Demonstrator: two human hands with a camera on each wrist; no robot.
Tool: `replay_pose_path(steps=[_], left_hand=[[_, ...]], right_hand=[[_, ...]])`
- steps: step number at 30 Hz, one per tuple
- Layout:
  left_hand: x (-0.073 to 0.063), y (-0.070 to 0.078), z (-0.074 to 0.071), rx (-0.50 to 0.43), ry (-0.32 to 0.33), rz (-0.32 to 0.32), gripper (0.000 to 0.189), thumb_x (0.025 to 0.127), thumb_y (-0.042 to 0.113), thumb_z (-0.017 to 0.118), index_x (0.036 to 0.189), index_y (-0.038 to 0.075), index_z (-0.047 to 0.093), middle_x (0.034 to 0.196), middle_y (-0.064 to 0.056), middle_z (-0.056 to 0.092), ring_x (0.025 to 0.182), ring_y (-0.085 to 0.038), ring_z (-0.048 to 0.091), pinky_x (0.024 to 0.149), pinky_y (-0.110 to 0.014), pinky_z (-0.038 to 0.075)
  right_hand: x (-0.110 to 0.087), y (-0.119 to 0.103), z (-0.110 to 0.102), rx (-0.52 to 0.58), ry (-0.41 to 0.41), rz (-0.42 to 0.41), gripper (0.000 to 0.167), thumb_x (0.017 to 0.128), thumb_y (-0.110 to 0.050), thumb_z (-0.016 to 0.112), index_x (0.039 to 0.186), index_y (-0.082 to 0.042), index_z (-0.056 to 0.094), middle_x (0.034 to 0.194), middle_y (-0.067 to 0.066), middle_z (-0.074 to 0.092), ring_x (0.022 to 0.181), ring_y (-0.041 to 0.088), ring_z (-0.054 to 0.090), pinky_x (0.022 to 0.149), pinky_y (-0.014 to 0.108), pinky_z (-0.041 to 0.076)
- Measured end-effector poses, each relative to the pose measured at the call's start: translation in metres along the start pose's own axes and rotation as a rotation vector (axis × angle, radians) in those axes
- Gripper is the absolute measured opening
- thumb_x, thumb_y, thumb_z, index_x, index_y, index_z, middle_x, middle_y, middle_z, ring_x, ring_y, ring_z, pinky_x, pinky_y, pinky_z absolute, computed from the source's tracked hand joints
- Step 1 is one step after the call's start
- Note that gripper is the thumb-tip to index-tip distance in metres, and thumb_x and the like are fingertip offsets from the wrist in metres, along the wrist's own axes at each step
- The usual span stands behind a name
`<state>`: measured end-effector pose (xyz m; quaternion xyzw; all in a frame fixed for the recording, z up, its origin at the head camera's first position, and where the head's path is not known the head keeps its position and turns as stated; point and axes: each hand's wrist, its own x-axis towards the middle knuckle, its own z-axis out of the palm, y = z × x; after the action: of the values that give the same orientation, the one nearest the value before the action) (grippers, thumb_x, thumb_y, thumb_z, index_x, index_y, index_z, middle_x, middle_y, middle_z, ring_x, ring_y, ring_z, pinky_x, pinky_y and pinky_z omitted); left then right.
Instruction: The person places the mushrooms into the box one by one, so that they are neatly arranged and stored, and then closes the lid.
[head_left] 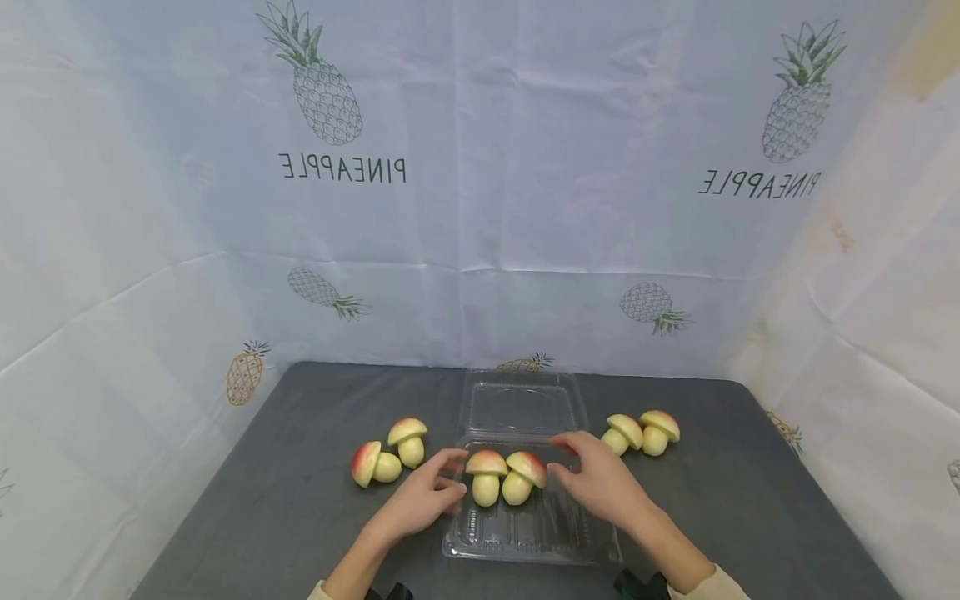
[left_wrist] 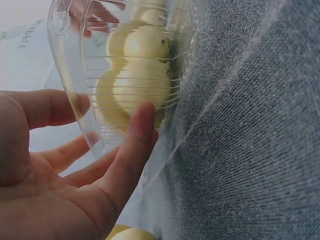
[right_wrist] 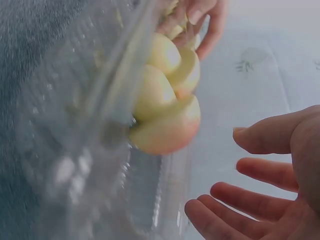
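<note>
Two mushroom-shaped pieces with red-and-yellow caps and pale yellow stems, a left one [head_left: 486, 477] and a right one [head_left: 522, 479], lie side by side in a clear plastic box [head_left: 517, 552]. Its lid [head_left: 523, 407] is folded back, away from the person. My left hand [head_left: 422, 500] is at the box's left side, fingers spread and loosely bent; in the left wrist view its fingertips [left_wrist: 143, 114] overlap the clear wall. On the opposite side, my right hand [head_left: 600, 482] hovers over the right edge, thumb and fingers apart, holding nothing.
Left of the box lie two more mushroom pieces, one tipped sideways [head_left: 375, 464] and one farther back [head_left: 408, 442]. Another pair, a nearer one [head_left: 621, 433] and an outer one [head_left: 659, 432], lies beyond my right hand. A pineapple-print cloth [head_left: 517, 208] hangs around the dark table [head_left: 300, 517].
</note>
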<state>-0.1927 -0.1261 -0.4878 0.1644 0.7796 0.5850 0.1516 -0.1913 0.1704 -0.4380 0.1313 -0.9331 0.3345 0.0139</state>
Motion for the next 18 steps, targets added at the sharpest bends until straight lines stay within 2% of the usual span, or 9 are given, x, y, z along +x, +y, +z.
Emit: replay_pose_path(steps=[6, 13, 18], left_hand=[[0.000, 0.000, 0.001, -0.003, 0.005, 0.001, 0.052, 0.101, 0.009, 0.060, 0.149, 0.001, 0.043, 0.136, -0.024, 0.051, 0.107, -0.036, 0.067, 0.074, -0.037, 0.061], [0.000, 0.000, 0.000, -0.001, 0.006, -0.004, 0.052, 0.101, 0.010, 0.060, 0.149, 0.002, 0.043, 0.136, -0.024, 0.051, 0.105, -0.034, 0.067, 0.074, -0.036, 0.061], [-0.001, 0.001, 0.000, -0.004, 0.003, -0.006, 0.051, 0.102, 0.011, 0.060, 0.149, 0.002, 0.043, 0.137, -0.024, 0.051, 0.104, -0.034, 0.068, 0.074, -0.036, 0.061]], right_hand=[[-0.002, 0.008, -0.015, -0.022, 0.036, 0.004, 0.033, 0.093, -0.017, 0.075, 0.125, -0.009, 0.069, 0.115, 0.007, 0.067, 0.099, 0.025, 0.064, 0.081, 0.041, 0.056], [-0.002, 0.025, -0.031, -0.016, 0.087, -0.019, 0.029, 0.095, -0.015, 0.072, 0.123, -0.007, 0.069, 0.118, 0.011, 0.068, 0.109, 0.031, 0.063, 0.084, 0.043, 0.058], [-0.002, 0.035, -0.041, -0.008, 0.135, -0.018, 0.029, 0.096, -0.016, 0.071, 0.123, -0.004, 0.068, 0.121, 0.015, 0.067, 0.109, 0.033, 0.063, 0.085, 0.044, 0.059]])
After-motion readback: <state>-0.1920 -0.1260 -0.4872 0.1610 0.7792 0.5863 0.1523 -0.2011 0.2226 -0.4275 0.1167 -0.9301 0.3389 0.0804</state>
